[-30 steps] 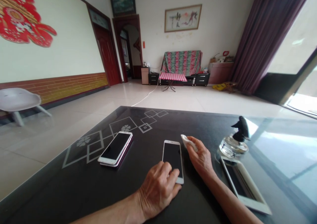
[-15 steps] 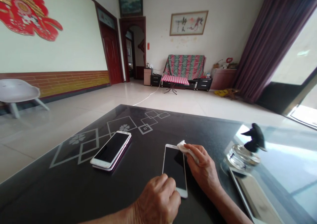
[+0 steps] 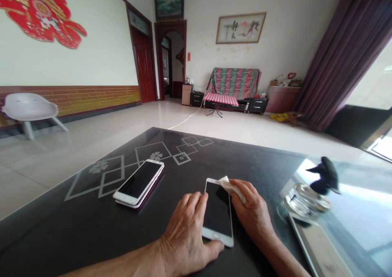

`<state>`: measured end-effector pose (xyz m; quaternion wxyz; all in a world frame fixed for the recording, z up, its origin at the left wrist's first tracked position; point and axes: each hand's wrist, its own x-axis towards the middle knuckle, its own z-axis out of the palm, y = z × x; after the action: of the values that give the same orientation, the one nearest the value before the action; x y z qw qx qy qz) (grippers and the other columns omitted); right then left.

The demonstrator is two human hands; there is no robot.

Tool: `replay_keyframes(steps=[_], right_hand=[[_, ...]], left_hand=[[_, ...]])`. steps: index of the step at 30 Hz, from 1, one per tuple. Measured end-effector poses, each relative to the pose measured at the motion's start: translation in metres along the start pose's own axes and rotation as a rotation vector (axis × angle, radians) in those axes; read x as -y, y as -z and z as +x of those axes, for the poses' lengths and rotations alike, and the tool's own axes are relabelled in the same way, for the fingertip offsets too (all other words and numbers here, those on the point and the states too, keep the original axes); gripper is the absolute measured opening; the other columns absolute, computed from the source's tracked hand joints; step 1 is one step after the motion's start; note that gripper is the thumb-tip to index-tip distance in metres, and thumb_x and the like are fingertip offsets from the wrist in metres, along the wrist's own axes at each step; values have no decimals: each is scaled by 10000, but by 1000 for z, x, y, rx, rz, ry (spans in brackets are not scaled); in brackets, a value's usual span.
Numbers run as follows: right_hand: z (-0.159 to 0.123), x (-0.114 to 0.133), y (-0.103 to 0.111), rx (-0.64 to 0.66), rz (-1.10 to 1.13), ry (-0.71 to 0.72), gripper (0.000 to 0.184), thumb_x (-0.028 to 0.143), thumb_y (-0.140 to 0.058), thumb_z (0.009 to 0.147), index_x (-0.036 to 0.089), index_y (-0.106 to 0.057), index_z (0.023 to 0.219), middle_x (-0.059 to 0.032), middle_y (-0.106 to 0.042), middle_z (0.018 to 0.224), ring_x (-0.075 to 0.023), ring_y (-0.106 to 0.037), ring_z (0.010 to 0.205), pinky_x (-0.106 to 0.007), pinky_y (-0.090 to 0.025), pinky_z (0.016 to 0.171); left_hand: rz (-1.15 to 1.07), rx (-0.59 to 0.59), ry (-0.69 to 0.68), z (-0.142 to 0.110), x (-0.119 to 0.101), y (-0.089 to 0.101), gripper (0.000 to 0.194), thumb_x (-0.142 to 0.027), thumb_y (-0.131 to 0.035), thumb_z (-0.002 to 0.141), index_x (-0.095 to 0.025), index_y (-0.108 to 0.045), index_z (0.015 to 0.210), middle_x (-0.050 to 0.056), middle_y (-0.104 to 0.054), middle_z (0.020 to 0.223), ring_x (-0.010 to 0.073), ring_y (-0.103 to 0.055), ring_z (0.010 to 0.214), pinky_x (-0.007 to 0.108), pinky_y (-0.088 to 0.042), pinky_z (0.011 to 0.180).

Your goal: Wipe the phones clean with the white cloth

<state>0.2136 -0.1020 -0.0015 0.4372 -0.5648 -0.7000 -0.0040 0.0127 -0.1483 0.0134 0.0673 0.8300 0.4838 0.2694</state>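
A white smartphone [image 3: 218, 211] with a dark screen lies face up on the black tabletop [image 3: 92, 232]. Along its left side rest the fingers of my left hand [image 3: 190, 232], while the thumb presses at its bottom edge, so the hand holds the phone steady. My right hand [image 3: 252, 209] is closed around a folded white cloth or tissue [image 3: 226, 183], which touches the phone's upper right corner. Part of the cloth is hidden under the fingers. Left of my hands sits a stack of white phones [image 3: 141, 183], the upper one face up.
At the right stands a clear spray bottle [image 3: 306, 199] with a black trigger head. Close in front of it lies another phone [image 3: 320, 244] with a reflective screen. Past the table are a white chair [image 3: 32, 107] and a small table with a checked cover [image 3: 221, 99].
My left hand has gone from a closed fist over the phone's lower left to stretched fingers along its side, thumb at the bottom. The cloth stays at the upper corner. The view has shifted slightly.
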Motion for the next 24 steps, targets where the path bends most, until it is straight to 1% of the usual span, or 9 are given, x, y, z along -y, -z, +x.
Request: replay_keyframes(steps=[2, 4, 6, 9, 13, 16, 19, 22, 24], right_hand=[[2, 2, 0, 31, -11, 25, 252, 280, -474, 839, 238, -648, 1017, -59, -653, 1067, -205, -627, 936, -340, -513, 829], [3, 5, 0, 81, -22, 75, 252, 286, -489, 832, 238, -652, 1018, -57, -662, 1067, -213, -622, 963, -351, -510, 845], [4, 9, 2, 127, -27, 127, 263, 279, -488, 831, 236, -649, 1034, -54, -667, 1067, -217, -611, 994, -361, -498, 873], [4, 14, 4, 174, -44, 169, 285, 246, -434, 861, 233, -640, 1058, -52, -662, 1088, -210, -594, 1012, -380, -468, 914], [4, 16, 5, 217, -103, 177, 304, 213, -411, 869, 241, -639, 1068, -51, -655, 1122, -223, -572, 1021, -417, -440, 923], [3, 15, 6, 234, -109, 186, 317, 200, -420, 857, 245, -645, 1076, -54, -654, 1122, -228, -567, 1026, -412, -437, 909], [2, 16, 7, 264, -72, 203, 317, 178, -439, 829, 241, -660, 1046, -52, -660, 1096, -226, -572, 1012, -397, -442, 890], [0, 22, 11, 310, 1, 231, 299, 149, -463, 788, 241, -681, 972, -47, -666, 1047, -218, -578, 979, -382, -439, 883], [-2, 28, 14, 350, 57, 258, 264, 153, -466, 798, 239, -688, 911, -46, -666, 1007, -211, -580, 947, -372, -438, 873]], left_hand=[[15, 30, 45, 2, 3, -2, 899, -531, -733, 576, -78, -474, 1308, 197, -461, 1359, 393, -384, 1251, 525, -359, 1056], [18, 78, 63, 3, 5, -2, 905, -588, -715, 573, -89, -498, 1296, 194, -415, 1413, 399, -333, 1302, 534, -325, 1078], [14, 121, 68, 4, 6, -1, 887, -601, -701, 585, -97, -513, 1289, 187, -398, 1434, 392, -319, 1319, 532, -312, 1087], [7, 149, 85, 5, 5, 1, 886, -588, -704, 584, -89, -516, 1291, 187, -379, 1448, 387, -303, 1332, 524, -305, 1094], [-22, 150, 89, 7, 7, 2, 912, -585, -722, 556, -113, -504, 1304, 170, -391, 1442, 386, -315, 1324, 526, -316, 1087], [-38, 167, 75, 9, 11, 3, 912, -581, -729, 542, -138, -502, 1306, 152, -396, 1442, 389, -323, 1318, 526, -331, 1077], [-41, 183, 59, 11, 14, 5, 897, -580, -732, 539, -148, -514, 1294, 145, -415, 1429, 395, -336, 1306, 527, -344, 1063], [-49, 163, 42, 13, 15, 7, 888, -587, -737, 530, -168, -522, 1282, 141, -439, 1406, 395, -372, 1275, 541, -366, 1034], [-61, 140, 28, 14, 15, 8, 871, -582, -751, 509, -174, -542, 1251, 133, -472, 1370, 379, -407, 1238, 532, -381, 1020]])
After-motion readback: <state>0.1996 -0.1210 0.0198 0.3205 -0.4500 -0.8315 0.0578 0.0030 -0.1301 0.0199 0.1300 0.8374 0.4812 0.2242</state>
